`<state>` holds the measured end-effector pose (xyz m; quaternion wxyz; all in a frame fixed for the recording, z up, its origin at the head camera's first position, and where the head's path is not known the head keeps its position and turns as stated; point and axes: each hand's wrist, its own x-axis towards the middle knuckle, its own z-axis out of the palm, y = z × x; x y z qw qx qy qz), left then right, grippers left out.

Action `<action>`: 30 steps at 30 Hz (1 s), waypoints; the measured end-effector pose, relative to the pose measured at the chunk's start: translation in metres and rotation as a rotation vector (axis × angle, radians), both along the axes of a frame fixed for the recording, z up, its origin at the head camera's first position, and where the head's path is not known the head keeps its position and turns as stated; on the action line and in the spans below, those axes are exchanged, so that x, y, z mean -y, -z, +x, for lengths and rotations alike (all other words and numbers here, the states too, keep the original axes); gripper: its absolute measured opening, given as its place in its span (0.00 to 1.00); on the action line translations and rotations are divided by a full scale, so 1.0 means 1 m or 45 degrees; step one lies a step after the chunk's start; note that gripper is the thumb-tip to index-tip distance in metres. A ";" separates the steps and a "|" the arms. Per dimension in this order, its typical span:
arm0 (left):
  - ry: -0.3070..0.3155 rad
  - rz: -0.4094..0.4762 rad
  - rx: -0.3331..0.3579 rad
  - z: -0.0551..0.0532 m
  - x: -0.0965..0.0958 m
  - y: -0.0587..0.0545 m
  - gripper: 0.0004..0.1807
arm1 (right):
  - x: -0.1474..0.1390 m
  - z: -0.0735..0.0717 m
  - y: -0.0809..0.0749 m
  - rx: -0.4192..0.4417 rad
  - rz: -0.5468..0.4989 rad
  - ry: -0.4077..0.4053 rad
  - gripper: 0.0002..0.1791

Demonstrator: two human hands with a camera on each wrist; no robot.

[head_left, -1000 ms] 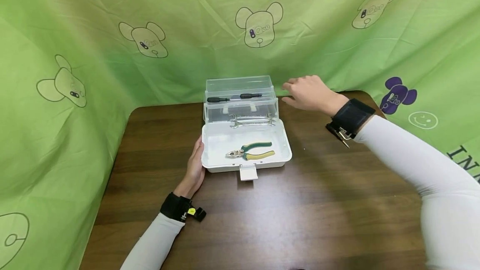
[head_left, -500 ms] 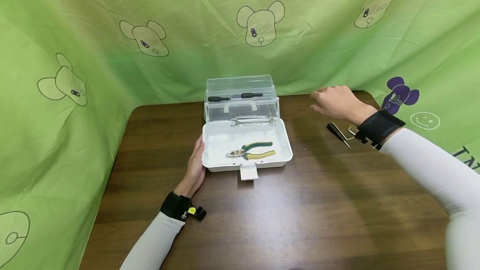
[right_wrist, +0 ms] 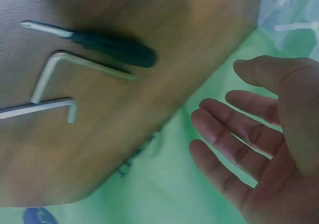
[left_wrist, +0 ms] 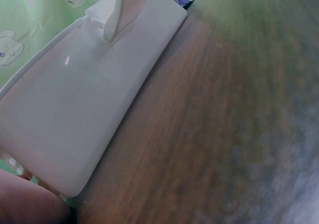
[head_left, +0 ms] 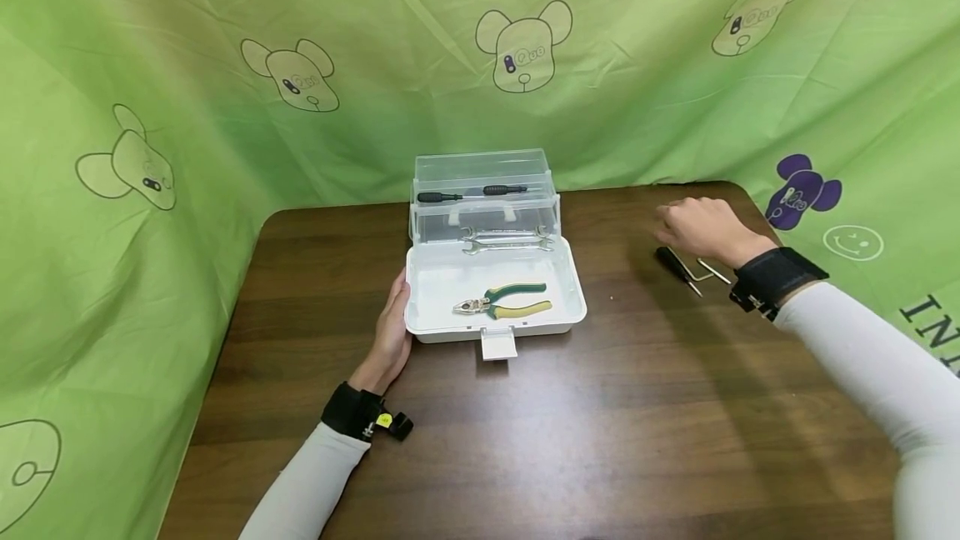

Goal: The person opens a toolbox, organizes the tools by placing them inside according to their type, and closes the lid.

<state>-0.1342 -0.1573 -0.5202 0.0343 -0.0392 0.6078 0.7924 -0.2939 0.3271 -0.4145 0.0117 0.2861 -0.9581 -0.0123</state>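
Note:
My left hand (head_left: 392,332) rests against the left side of an open white toolbox (head_left: 442,333); its thumb (left_wrist: 30,199) shows close to the box in the left wrist view. Green-and-yellow pliers (head_left: 517,302) lie in the bottom, with two wrenches (head_left: 510,247) behind them. Two black-handled screwdrivers (head_left: 506,190) sit in the clear upper tray. Above the table's far right my right hand (head_left: 705,227) hovers, holding nothing, fingers spread and loosely bent. Below it lie a black-handled screwdriver (right_wrist: 117,49) and two L-shaped hex keys, a larger one (right_wrist: 89,63) and another (right_wrist: 35,107).
The box stands on a brown wooden table (head_left: 585,440), its white latch (head_left: 498,346) hanging toward me. A green printed curtain (head_left: 375,40) hangs close behind the table's far edge and along its sides.
My right hand has moved right, away from beside the toolbox's tray to above the screwdriver and hex keys, uncovering more of them. The left hand stays at the toolbox.

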 end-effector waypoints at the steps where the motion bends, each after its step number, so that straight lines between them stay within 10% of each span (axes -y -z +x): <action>1: -0.001 0.001 0.001 0.000 0.000 0.000 0.32 | -0.003 0.000 0.002 0.020 0.003 0.009 0.10; 30: 0.016 -0.004 -0.003 0.001 0.001 0.000 0.32 | -0.022 0.011 0.044 0.222 0.018 0.136 0.21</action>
